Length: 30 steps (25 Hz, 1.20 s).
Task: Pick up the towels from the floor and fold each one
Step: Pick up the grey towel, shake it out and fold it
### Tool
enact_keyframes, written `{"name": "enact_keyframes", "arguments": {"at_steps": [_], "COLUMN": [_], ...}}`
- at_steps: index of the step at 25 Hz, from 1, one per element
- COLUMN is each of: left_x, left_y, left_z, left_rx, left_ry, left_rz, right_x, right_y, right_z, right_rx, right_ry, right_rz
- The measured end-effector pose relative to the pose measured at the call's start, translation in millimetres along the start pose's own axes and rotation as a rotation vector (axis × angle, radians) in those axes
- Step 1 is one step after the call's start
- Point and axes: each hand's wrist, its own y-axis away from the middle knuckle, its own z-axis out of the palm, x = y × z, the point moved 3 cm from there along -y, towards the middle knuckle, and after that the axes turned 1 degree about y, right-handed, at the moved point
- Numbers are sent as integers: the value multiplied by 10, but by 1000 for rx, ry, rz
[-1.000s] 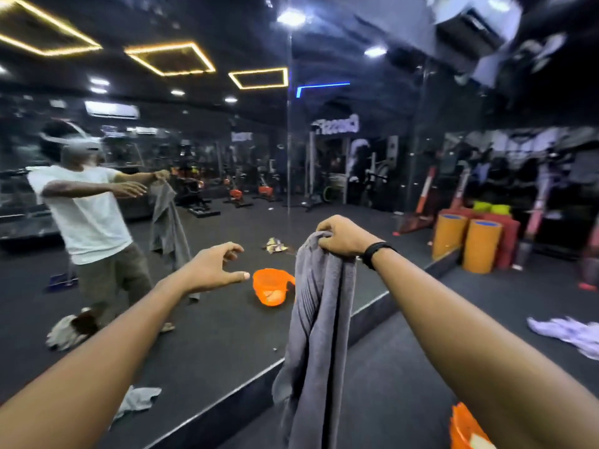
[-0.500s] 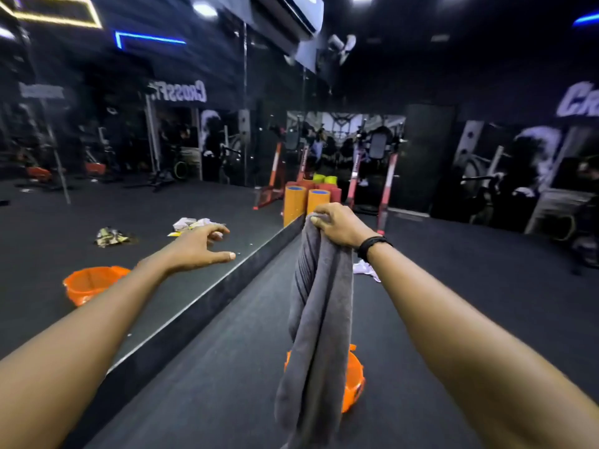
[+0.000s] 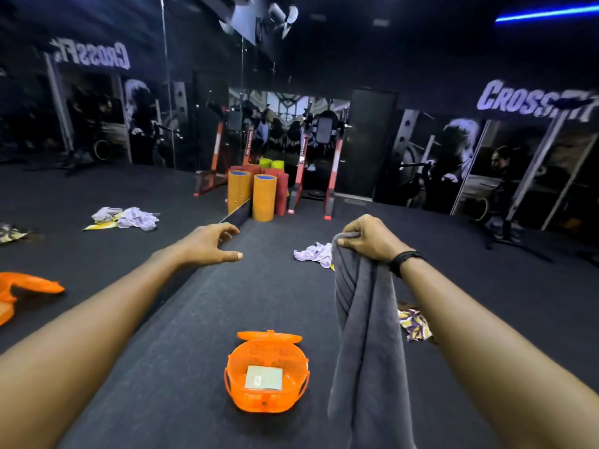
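A grey towel (image 3: 366,335) is gripped at its top edge by the right hand (image 3: 369,239) and hangs down bunched below it. The left hand (image 3: 210,244) is held out with nothing in it, fingers loosely curled. An orange basket (image 3: 267,372) is seen on the floor (image 3: 181,367) below and between the hands. A pale towel (image 3: 312,252) is left on the floor just beyond the right hand, a patterned one (image 3: 415,325) under the right forearm.

I am wearing no sleeves that show here: both my forearms are running bare from the lower corners up to the hands. My right wrist is wearing a black band (image 3: 405,261), narrow and matte, sitting snug just behind my right hand (image 3: 369,238). My left hand (image 3: 207,243) and wrist are wearing nothing.
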Motion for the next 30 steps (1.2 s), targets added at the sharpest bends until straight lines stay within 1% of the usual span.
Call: {"name": "enact_keyframes", "arguments": {"at_steps": [3, 6, 9, 13, 14, 16, 19, 20, 21, 23, 26, 28, 30], "left_x": [-12, -54, -25, 215, 276, 350, 335, 350, 384, 517, 677, 683, 623], "left_y": [-493, -1033, -1573, -2112, -2221, -2448, -2831, -2947, -3051, -3228, -3554, -3741, -3898], "left_z": [184, 315, 388, 597, 672, 752, 735, 707, 669, 594, 576, 618, 656], "left_rx": [-43, -76, -134, -272, -264, -159, 22, 81, 133, 184, 181, 145, 152], "left_ry": [-2, 7, 67, 172, 177, 213, 543, 617, 638, 602, 360, 225, 216], "left_rz": [41, 71, 96, 179, 227, 301, 243, 239, 245, 255, 323, 313, 265], "right_x": [281, 420, 546, 634, 655, 788, 1138, 1246, 1338, 1403, 1384, 1354, 1338], "right_y": [-291, -683, -1134, -1579, -1651, -1808, -2068, -2146, -2231, -2393, -2765, -3054, -3321], "right_z": [53, 103, 123, 85, 86, 150, 298, 349, 403, 497, 582, 572, 568], "right_rx": [-16, -45, -108, -65, -61, -47, 4, 6, -9, -70, -164, -179, -164], "right_ry": [-3, -78, -219, -471, -496, -496, -477, -484, -507, -553, -621, -663, -642], "right_rz": [5, -35, -45, -33, -31, -25, 21, 30, 29, 15, -50, -130, -230]}}
